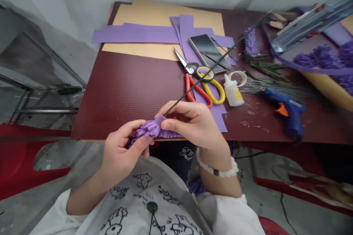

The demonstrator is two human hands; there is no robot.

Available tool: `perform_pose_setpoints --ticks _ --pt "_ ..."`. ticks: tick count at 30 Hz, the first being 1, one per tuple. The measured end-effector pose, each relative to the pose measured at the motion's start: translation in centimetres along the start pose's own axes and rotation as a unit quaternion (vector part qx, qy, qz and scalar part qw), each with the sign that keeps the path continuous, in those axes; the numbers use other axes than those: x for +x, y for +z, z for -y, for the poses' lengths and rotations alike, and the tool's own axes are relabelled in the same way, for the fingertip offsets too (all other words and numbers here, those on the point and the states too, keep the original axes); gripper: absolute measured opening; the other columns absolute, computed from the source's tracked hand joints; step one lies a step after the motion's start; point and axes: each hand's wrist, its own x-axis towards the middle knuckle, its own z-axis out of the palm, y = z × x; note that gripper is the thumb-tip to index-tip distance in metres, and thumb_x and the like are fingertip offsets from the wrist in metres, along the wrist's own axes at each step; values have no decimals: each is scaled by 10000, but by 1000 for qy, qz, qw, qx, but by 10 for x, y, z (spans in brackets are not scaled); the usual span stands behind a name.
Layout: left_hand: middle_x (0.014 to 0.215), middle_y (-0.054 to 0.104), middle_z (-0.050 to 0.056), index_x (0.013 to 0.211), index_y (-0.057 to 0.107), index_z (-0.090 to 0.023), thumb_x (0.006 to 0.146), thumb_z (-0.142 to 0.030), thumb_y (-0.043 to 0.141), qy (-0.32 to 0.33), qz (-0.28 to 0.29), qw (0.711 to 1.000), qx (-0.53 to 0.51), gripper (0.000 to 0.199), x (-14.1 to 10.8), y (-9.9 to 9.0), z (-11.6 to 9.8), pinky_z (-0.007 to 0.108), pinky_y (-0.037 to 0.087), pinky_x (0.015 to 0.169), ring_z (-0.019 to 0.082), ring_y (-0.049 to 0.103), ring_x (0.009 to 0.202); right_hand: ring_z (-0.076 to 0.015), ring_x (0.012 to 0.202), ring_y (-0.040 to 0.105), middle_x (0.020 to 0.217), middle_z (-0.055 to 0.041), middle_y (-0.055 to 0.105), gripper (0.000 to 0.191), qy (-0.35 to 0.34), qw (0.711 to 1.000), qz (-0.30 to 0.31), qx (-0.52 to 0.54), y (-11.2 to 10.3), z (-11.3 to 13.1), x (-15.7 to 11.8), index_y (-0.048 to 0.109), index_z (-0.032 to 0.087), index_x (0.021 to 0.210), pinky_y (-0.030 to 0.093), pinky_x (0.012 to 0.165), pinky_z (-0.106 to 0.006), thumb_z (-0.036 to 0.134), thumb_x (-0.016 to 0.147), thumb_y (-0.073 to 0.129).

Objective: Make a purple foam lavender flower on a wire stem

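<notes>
Between my hands is a fringed purple paper flower (151, 127) on a long green stem (197, 83), just over the table's front edge. My left hand (124, 150) pinches the looped fringe from the left with thumb and fingers. My right hand (190, 123) grips the flower's base where the stem comes out, thumb pressed on the purple strip. The stem slants up and away to the right. Beyond my right hand lie scissors (190, 69) with one red and one yellow handle, partly over a purple strip.
On the dark red table (132, 80) are purple strips (138, 33), tan sheets (160, 11), a phone (206, 51), tape rolls (204, 73), a small glue bottle (234, 93) and a blue glue gun (288, 110). Green stems (267, 68) and finished purple flowers (320, 58) lie at right.
</notes>
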Motion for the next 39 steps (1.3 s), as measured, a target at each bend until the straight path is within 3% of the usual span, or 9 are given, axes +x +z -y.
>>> perform_pose_setpoints --ticks 6,13,15,17,19,21,25,30,39 --pt "568 581 -23 925 627 -140 813 -371 666 -148 213 902 -345 260 5 -1 4 134 358 303 34 434 311 -143 758 649 844 -56 708 150 -100 994 38 -21 -7 4 -1 727 171 878 529 660 -245 286 781 731" --pt "516 477 -54 872 625 -122 825 -344 638 -236 335 774 -483 227 9 3 13 98 304 266 -9 270 262 -116 679 618 758 -32 679 70 -122 991 41 30 -3 3 0 711 158 795 503 594 -225 227 787 720" --pt "526 515 -38 840 617 -128 837 -372 616 -234 339 783 -467 245 11 2 14 114 328 267 10 327 263 -111 657 609 737 -29 673 70 -109 993 25 45 -1 1 -1 697 154 763 494 569 -219 216 781 723" --pt "596 605 7 853 621 -133 844 -412 604 -181 304 849 -392 280 11 0 12 150 406 314 53 466 324 -111 645 607 721 -27 670 85 -91 995 0 47 1 0 -1 687 154 743 494 560 -219 222 778 726" --pt "754 692 45 986 636 -155 786 -390 691 -82 206 945 -240 313 8 0 9 197 520 461 108 615 491 -110 641 611 712 -23 669 102 -66 996 -30 42 3 -1 -2 677 157 735 498 559 -216 236 780 724" --pt "934 721 43 1160 614 -214 648 -254 821 26 49 998 -28 554 4 1 6 242 573 709 152 684 739 -109 648 618 728 -22 676 121 -42 997 -50 36 5 -2 -3 666 161 729 503 563 -208 253 779 726" --pt "955 734 35 1046 684 -238 737 -190 735 129 -67 973 179 317 -3 3 3 290 554 817 176 683 829 -116 702 638 801 -34 692 119 -37 999 -33 -6 4 0 -2 669 159 788 525 625 -214 272 802 704" --pt "619 645 -2 936 658 -153 850 -325 625 -11 88 994 -61 195 0 -2 2 176 426 397 67 527 399 -134 792 646 859 -56 695 91 -137 988 33 -70 -5 -1 0 685 149 870 523 707 -233 231 834 670" --pt "516 550 -23 846 657 -115 811 -345 663 -200 268 860 -386 232 9 -5 10 123 335 267 20 376 266 -120 753 639 843 -49 692 109 -143 988 51 -32 -4 -5 4 692 150 889 515 663 -222 240 828 680"
